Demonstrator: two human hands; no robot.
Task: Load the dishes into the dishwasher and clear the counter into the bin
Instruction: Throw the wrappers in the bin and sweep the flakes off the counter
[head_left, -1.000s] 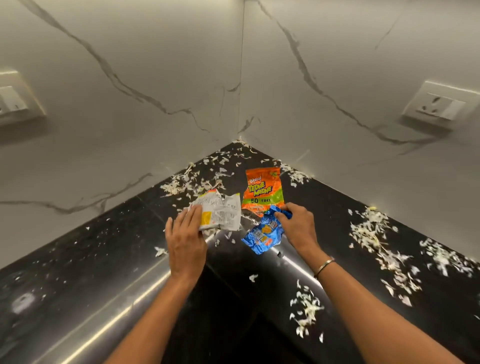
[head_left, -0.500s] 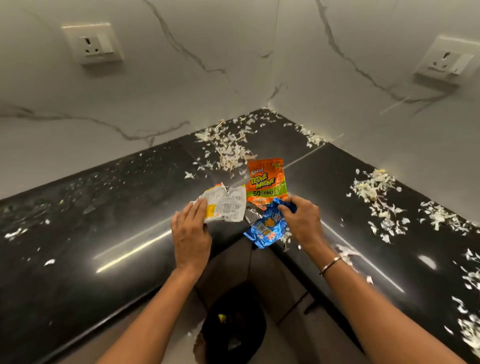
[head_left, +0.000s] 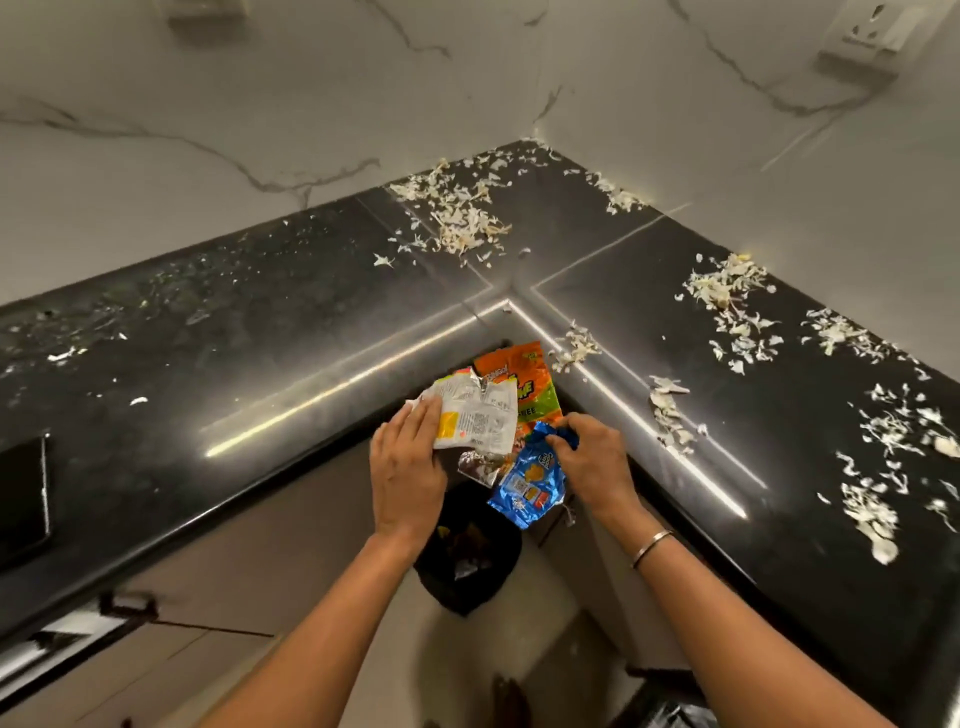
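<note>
My right hand (head_left: 597, 467) has its fingers curled tight on the top of the blue wrapper (head_left: 527, 483), which dangles right above the bin (head_left: 467, 566). My left hand (head_left: 408, 478) lies with straight fingers over the white wrapper (head_left: 478, 421), also above the bin. The thumb is hidden underneath, so I cannot tell whether I am pinching the wrapper or only pushing it. The orange packet (head_left: 519, 374) sits farthest from the bin, tucked under the white one, and I cannot see either hand gripping it.

That is my worry. I think the orange packet and the torn silver scrap (head_left: 478, 462) above the bin's rim are only sandwiched in the bundle. If I let go unevenly, they could flutter past the small opening and land on the floor beside the bin. Light wrappers drift, and the drop looks long. My right forearm also passes close to the shavings (head_left: 670, 410) on the counter (head_left: 260, 338) to the right of the bin, and a careless sweep could knock them down.

Compared with half a second ago, the bundle has slid off the counter's inner corner and now hangs over the bin. The white wrapper overlaps the orange packet more. The shavings farther back lie as they did.
</note>
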